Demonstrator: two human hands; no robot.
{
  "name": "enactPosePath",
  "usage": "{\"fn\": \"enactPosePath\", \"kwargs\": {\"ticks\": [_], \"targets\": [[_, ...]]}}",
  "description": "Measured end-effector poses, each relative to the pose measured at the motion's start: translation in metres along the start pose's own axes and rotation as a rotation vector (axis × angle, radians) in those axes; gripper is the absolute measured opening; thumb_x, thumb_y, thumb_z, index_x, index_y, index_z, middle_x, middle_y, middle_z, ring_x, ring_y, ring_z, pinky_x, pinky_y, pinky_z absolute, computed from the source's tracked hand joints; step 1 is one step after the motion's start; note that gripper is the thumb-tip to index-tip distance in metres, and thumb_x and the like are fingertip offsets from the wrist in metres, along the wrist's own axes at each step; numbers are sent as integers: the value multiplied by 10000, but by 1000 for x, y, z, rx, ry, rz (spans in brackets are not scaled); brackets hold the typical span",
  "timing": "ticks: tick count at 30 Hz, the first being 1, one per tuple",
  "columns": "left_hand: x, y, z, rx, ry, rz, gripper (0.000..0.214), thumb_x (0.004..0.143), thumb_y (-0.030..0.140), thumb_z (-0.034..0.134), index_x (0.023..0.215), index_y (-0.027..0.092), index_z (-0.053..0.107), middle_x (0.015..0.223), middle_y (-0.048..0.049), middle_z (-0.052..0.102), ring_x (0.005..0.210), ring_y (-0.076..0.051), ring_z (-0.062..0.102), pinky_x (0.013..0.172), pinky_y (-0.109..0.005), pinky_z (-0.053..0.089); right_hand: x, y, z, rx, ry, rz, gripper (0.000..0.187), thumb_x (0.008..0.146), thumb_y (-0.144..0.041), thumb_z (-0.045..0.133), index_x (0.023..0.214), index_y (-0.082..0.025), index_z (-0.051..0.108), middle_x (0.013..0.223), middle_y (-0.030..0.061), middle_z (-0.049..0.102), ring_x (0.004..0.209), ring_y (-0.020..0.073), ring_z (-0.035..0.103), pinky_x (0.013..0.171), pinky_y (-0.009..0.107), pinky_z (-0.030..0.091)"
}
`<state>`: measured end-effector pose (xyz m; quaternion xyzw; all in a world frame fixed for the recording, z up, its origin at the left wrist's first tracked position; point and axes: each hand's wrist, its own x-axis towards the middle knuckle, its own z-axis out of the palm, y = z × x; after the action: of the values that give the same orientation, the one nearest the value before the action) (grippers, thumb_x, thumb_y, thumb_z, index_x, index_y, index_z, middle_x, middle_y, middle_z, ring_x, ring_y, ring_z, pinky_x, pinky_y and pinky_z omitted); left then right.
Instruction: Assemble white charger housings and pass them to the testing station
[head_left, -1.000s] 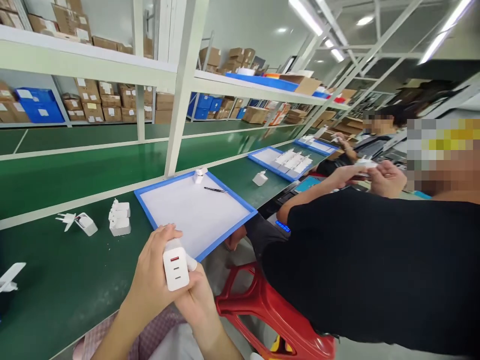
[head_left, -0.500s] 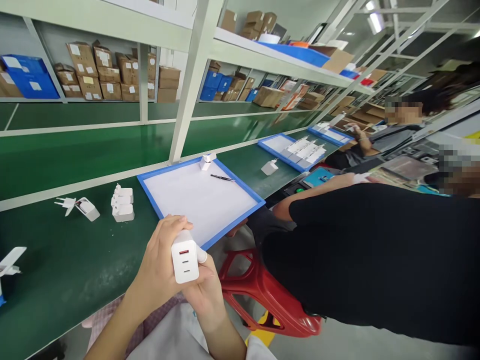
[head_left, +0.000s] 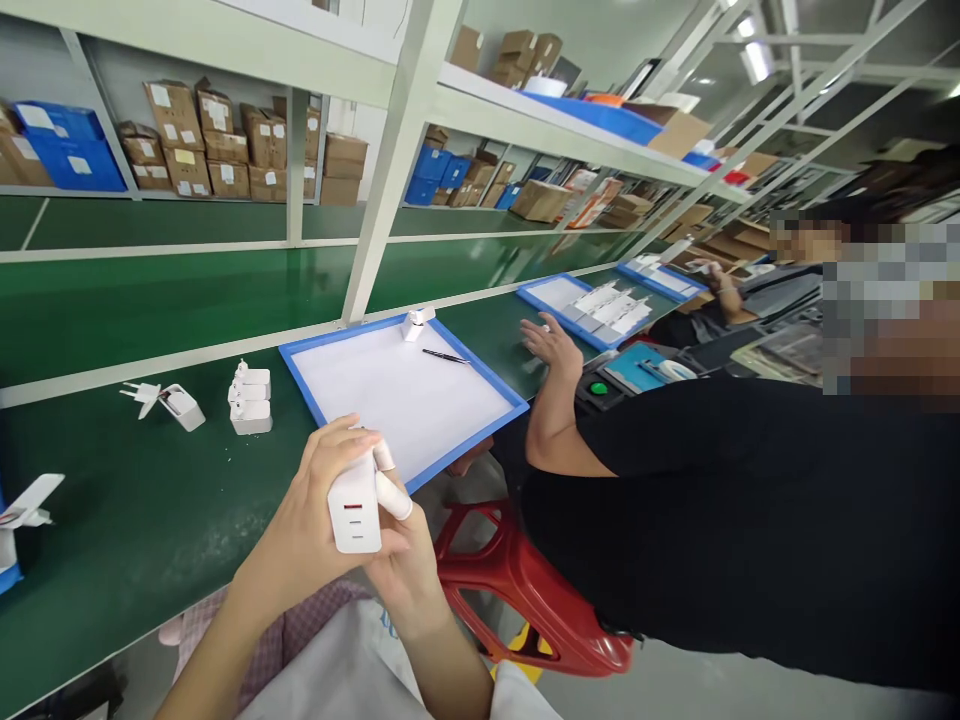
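Observation:
A white USB charger (head_left: 354, 515) is held between my two hands, its face with one red-lined port and two small slots turned toward me. My left hand (head_left: 304, 520) wraps over its top and left side. From the right, my right hand (head_left: 409, 565) closes on it, with white covers on its fingertips. Part of the charger is hidden behind my fingers. Beyond my hands lies a white tray with a blue rim (head_left: 480, 435). A pen (head_left: 445, 356) and a small white plug piece (head_left: 417, 322) rest on it.
Several white chargers (head_left: 250, 400) and an opened charger (head_left: 182, 407) lie on the green bench (head_left: 150, 510). At left, white pieces (head_left: 31, 505) sit by a blue edge. Right, a co-worker in black (head_left: 712, 530) sits on a red stool (head_left: 525, 590); a filled tray (head_left: 555, 292) stands beyond.
The charger has shifted slightly left and tilted in my hands, showing more of my right fingertips. The co-worker's hand has reached over the bench, where a white charger stood.

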<state>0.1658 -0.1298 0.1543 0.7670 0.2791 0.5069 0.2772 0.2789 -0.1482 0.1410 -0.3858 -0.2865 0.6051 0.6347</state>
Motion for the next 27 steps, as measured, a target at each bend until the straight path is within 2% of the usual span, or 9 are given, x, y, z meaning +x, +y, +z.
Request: {"fn": "enactPosePath", "kwargs": {"ticks": [3,5,8,11,13,16,20,25,27], "targets": [[-30,-11,-28,240,-110,-388,734,842,333,681,1456,327,279,1518,-106,346,1415,-319,324,1092,-544,408,16,3,-4,-27,-64,-62,345,720,-303,726,1014,-243,555,822,-15,606,752,148,639,694,271,568],[-62,-19,-55,371,-106,-615,556,902,423,579,1414,328,384,1510,-77,383,1409,-323,336,1099,-556,389,21,10,-9,-189,-20,-318,365,725,-226,742,1027,-247,538,835,-16,609,820,158,640,797,319,558],[-112,-21,-93,462,150,-900,451,917,525,502,1313,311,518,1438,-57,488,1314,-332,468,983,-458,495,18,38,-17,-504,-10,-778,256,802,-128,672,995,-258,565,955,28,626,966,189,617,890,389,527],[-144,-15,-115,467,432,-1075,429,878,585,525,1204,313,589,1364,-26,569,1244,-329,543,754,-308,552,8,74,-21,-837,-360,-777,218,887,-77,530,989,-251,614,952,65,637,931,199,617,804,368,552],[-153,-13,-121,441,523,-1090,419,848,597,560,1154,316,612,1326,-12,603,1229,-317,560,689,-264,545,3,92,-20,-859,-442,-770,271,900,-59,513,1065,-256,597,968,67,638,923,198,626,784,364,564],[-153,-13,-121,393,554,-1023,440,831,592,587,1153,292,613,1306,-42,616,1235,-315,555,752,-286,555,2,102,-19,-743,-314,-882,355,899,-47,531,1171,-275,552,1051,76,620,972,210,635,794,389,581],[-145,-17,-112,314,516,-974,461,841,586,580,1167,260,601,1301,-83,614,1255,-322,533,946,-413,512,3,101,-24,-819,-360,-886,414,905,-34,530,1235,-280,573,1025,76,642,950,211,644,773,374,591],[-142,-26,-100,267,506,-950,421,865,561,567,1173,276,597,1279,-64,624,1254,-299,531,1076,-507,416,2,112,-32,-734,-281,-861,375,897,-71,565,1193,-296,614,1069,81,641,978,229,639,776,397,583],[-140,-27,-94,281,414,-911,396,882,518,561,1196,277,586,1294,-68,608,1259,-293,526,1091,-517,404,3,118,-32,-775,-329,-815,352,885,-75,578,1157,-287,647,982,62,664,920,213,647,775,371,579]]}}
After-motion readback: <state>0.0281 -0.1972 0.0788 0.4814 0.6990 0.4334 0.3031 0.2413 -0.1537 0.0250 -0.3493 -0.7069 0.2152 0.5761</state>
